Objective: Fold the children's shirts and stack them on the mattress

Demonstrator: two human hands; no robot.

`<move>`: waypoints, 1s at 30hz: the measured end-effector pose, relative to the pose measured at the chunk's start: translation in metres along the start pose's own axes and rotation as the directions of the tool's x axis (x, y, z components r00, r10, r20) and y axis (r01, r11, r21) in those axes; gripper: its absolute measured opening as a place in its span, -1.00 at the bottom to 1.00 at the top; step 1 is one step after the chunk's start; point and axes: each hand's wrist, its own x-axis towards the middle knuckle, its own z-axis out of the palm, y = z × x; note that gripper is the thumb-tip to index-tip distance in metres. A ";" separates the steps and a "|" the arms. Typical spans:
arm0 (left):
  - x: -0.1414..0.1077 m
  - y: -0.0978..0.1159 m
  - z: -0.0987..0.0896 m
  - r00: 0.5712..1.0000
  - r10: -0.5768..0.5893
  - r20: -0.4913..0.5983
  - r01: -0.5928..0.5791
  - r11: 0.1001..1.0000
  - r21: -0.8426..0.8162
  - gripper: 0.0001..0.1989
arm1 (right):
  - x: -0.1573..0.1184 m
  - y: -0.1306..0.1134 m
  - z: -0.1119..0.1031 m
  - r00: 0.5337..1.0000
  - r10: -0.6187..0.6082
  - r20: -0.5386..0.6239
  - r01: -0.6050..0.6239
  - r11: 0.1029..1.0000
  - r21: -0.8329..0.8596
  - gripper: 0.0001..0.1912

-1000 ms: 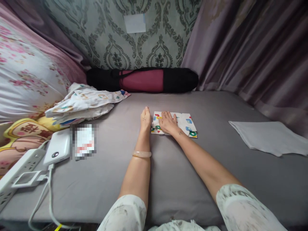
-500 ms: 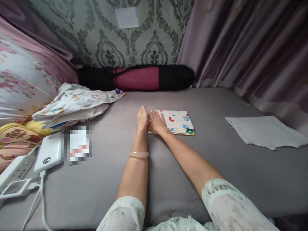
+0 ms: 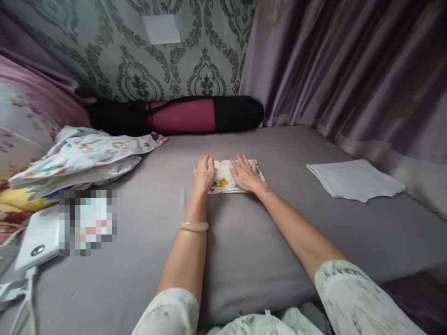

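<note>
folded printed white cloth (image 3: 223,177): mid-view on grey sheet (image 3: 251,242) | right hand (image 3: 246,175): spread flat on its 3 o'clock end, likely holding folds down | left hand (image 3: 204,174): curled at 9 o'clock edge, probably bracing; pinch can't tell

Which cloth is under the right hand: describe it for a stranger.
On the grey sheet, find the long black-and-maroon bag. Nearer the camera, the right hand rests on a folded cloth. It is brightly printed, unlike the plain cloth at right, and smaller than the cloth pile at left.
</note>
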 end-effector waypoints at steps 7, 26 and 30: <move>-0.010 0.007 0.012 0.986 0.068 0.149 -0.107 0.955 0.275 -0.55 | -0.006 0.004 0.017 0.999 -0.008 0.035 0.010 0.998 -0.067 -0.41; -0.024 0.016 0.021 0.948 0.076 0.310 -0.220 0.859 0.462 -0.46 | -0.018 0.041 0.004 0.988 0.127 0.089 -0.124 0.992 -0.034 -0.37; -0.022 0.014 0.023 0.939 0.021 0.343 -0.192 0.861 0.472 -0.43 | -0.019 0.039 0.006 0.987 0.131 0.096 -0.130 0.991 -0.016 -0.37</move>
